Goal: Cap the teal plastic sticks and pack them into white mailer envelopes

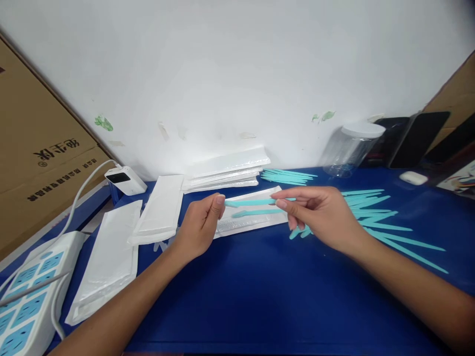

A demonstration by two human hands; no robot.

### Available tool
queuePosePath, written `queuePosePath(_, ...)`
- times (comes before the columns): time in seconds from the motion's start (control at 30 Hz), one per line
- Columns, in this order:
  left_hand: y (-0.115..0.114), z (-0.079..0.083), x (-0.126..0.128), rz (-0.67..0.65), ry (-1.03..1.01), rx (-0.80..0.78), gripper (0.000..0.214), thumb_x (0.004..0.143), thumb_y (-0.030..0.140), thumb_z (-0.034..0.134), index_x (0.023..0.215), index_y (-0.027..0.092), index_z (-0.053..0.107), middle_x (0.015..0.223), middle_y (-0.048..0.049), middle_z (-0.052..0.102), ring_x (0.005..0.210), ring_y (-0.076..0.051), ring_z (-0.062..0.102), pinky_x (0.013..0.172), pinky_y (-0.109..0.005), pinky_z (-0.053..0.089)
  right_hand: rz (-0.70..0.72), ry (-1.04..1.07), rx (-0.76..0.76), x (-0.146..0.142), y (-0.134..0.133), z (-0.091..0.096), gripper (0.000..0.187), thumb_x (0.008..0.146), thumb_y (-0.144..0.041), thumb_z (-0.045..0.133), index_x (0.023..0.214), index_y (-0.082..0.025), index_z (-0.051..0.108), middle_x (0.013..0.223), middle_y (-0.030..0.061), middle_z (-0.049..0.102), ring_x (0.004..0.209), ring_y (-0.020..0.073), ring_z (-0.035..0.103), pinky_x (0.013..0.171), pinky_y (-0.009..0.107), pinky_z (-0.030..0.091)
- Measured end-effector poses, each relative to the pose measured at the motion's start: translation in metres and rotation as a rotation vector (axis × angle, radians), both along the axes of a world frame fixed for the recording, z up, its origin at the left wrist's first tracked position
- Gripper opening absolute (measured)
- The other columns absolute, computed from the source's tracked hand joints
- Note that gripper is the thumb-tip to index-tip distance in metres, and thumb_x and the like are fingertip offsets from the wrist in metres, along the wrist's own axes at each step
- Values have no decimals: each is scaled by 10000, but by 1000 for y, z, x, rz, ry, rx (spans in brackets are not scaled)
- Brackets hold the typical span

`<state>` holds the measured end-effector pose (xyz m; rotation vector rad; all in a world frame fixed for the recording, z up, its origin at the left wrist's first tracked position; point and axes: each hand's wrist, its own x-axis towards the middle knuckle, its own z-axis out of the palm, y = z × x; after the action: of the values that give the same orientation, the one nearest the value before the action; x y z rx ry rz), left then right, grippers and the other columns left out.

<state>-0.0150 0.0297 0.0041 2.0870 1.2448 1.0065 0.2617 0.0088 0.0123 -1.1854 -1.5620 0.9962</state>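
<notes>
A slim turquoise plastic stick, shaped like an eyebrow razor, is held level between my hands. My left hand is closed, its thumb and forefinger pinching the stick's left end. Near the other end, my right hand grips it between thumb and fingers. Just below, a second turquoise stick with a wider head lies over a white padded pouch. A fanned pile of similar sticks spreads on the blue table beside and partly behind my right hand.
A stack of white pouches stands by the wall, near a smaller bundle of turquoise sticks. More pouches lie left, beside a power strip and white power bank. A clear jar stands back right.
</notes>
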Motion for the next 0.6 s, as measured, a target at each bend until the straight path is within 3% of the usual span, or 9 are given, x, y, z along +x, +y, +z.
queuePosePath(0.13, -2, -1, 1, -23, 60, -11, 510, 1133, 493, 339, 713, 216, 426, 629, 34, 382, 570, -137, 359, 570, -307, 270, 0, -16, -13, 2, 3, -1, 361, 892, -504, 817, 1091, -206, 862, 514, 6, 684, 416, 117, 549, 417, 234, 428)
queuePosePath(0.23, 1, -1, 1, 88, 56, -44, 455, 1114, 483, 395, 802, 218, 593, 610, 40, 373, 574, -147, 370, 591, -308, 279, -27, -41, -16, 7, 10, -4, 392, 872, -527, 822, 1089, -203, 864, 541, 13, 694, 433, 129, 561, 421, 248, 433)
queuePosePath(0.4, 14, 5, -4, 248, -437, -346, 210, 970, 242, 527, 985, 190, 731, 850, -6, 565, 688, -138, 415, 636, -284, 339, -61, -129, 0, 15, 29, -22, 403, 846, -580, 814, 998, -212, 874, 903, 80, 831, 587, 167, 635, 531, 309, 499)
queuePosePath(0.5, 16, 7, -4, 217, -625, -502, 309, 885, 133, 581, 1123, 172, 775, 995, -30, 649, 758, -120, 477, 689, -257, 400, -4, -265, 49, 19, 39, -36, 368, 894, -575, 760, 1001, -242, 872, 1002, 69, 835, 699, 207, 667, 611, 344, 513)
queuePosePath(0.6, 11, 4, 1, 88, -691, -588, 278, 944, 185, 649, 1189, 168, 778, 1010, -48, 697, 804, -118, 566, 723, -248, 460, -51, -431, 234, 29, 50, -47, 305, 966, -501, 680, 987, -255, 858, 1028, 66, 831, 905, 272, 692, 778, 402, 543)
